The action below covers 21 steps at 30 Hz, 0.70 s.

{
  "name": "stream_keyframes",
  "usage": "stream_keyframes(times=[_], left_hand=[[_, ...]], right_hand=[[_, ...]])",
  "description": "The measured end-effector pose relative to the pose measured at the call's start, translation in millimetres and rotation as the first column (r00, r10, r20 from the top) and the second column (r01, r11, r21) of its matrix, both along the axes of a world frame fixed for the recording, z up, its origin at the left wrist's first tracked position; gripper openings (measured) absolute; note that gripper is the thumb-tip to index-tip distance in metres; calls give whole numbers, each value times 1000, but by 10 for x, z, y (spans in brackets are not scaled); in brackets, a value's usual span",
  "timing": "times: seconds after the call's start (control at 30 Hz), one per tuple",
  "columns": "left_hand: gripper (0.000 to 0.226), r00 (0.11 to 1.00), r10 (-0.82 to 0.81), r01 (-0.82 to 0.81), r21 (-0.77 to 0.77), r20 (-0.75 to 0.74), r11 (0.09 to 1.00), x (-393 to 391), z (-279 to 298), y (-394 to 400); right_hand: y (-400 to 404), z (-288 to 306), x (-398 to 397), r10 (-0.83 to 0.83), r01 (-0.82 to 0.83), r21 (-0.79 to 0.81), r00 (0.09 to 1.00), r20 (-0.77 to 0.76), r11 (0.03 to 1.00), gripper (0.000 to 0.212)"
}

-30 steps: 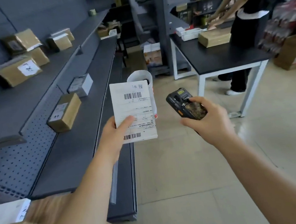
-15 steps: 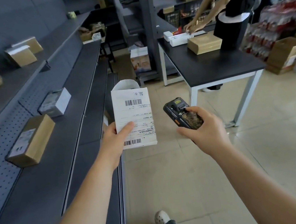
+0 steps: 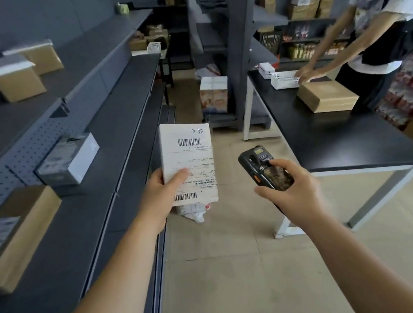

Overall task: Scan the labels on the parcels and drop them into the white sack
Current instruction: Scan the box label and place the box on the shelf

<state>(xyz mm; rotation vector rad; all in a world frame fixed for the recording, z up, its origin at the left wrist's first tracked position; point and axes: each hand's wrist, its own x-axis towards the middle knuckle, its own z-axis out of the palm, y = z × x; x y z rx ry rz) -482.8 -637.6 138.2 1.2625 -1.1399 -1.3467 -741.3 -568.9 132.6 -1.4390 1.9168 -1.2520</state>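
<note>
dark shelving [image 3: 107,132] left, black table [image 3: 342,138] right, beige tiled floor [image 3: 241,270].

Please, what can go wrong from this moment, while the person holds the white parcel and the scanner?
1. The left hand holds the white parcel only at its lower corner, thumb lying across the label; the grip may slip, and the thumb could block part of the label.
2. The scanner in the right hand sits beside the parcel, not facing its barcodes, so a scan might miss.
3. No white sack is clearly visible, so the drop may need searching.
</note>
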Motion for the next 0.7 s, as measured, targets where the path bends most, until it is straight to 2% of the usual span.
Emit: stream_keyframes(times=[0.3, 0.57, 0.7], left_hand=[[18, 995, 98, -98, 92, 7, 991, 24, -437, -1201], [25, 989, 133, -141, 137, 68, 980, -317, -526, -2689], [19, 986, 151, -160, 141, 73, 977, -518, -561, -3447]], right_hand=[[-1477, -305, 25, 136, -133, 85, 990, -29, 987, 55], [-2997, -505, -374, 141, -143, 77, 989, 35, 987, 56], [-3701, -562, -535, 174, -174, 98, 985, 9, 980, 60]])
